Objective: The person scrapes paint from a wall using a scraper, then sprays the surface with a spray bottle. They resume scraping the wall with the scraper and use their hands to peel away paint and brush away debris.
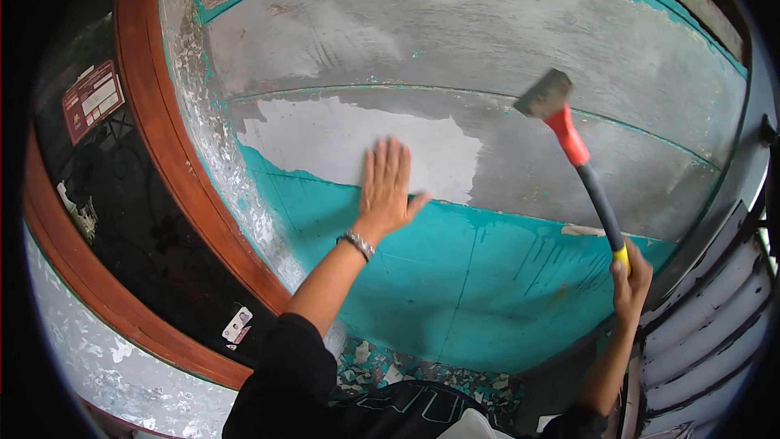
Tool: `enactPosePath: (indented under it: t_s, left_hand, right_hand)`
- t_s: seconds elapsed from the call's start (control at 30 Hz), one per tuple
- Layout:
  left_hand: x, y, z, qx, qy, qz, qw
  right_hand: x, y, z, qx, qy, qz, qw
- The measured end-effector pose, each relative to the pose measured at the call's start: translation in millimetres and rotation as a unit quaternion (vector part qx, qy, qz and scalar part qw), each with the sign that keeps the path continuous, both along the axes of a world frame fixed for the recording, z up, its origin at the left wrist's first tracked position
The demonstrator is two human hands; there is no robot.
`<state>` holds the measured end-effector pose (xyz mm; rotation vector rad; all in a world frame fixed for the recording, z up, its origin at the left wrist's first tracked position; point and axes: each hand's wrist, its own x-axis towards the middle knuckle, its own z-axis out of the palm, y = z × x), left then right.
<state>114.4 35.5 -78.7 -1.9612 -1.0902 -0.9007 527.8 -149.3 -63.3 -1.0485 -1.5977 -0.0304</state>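
My left hand [386, 187] lies flat against the wall, fingers stretched out, over a pale bare patch [325, 134] where the turquoise paint has come off. A metal bracelet [357, 245] circles that wrist. On the right, my right hand [632, 280] is wrapped round the yellow lower end of a hatchet [600, 195]. The tool has a dark curved grip, a red neck and a broad, worn grey head, raised in front of the grey upper wall. Turquoise paint [406, 276] still covers the lower wall, with a ragged edge along the pale patch.
Paint flakes [390, 370] litter the floor at the wall's foot. To the left stands an orange-brown wooden frame [175, 130] round dark glass with a red-and-white sticker [93, 102]. Pale slatted metal [707, 309] stands close on the right.
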Motion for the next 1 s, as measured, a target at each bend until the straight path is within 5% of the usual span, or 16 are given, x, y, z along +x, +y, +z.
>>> enactPosePath:
  t_s: [0.13, 0.27, 0.47, 0.6, 0.8, 1.0]
  left_hand:
    - [-18, -41, -82, -0.149, 0.049, -0.005, 0.988]
    - [-49, -101, -167, -0.284, -0.037, 0.047, 0.957]
    - [-98, -197, -302, -0.546, -0.141, 0.198, 0.802]
    - [-88, -214, -320, -0.627, -0.152, 0.196, 0.739]
    - [-50, -195, -309, -0.513, -0.183, 0.105, 0.832]
    - [-31, -211, -308, -0.460, -0.316, 0.044, 0.829]
  right_hand:
    - [2, 24, 34, 0.020, -0.034, 0.022, 0.999]
    - [5, 38, 49, 0.018, -0.049, 0.060, 0.997]
    - [12, 49, 66, 0.003, -0.067, 0.051, 0.996]
    - [24, 59, 78, -0.021, -0.059, 0.074, 0.995]
    - [-4, 47, 88, 0.050, -0.190, 0.065, 0.978]
    - [-39, 32, -20, -0.072, -0.116, 0.105, 0.985]
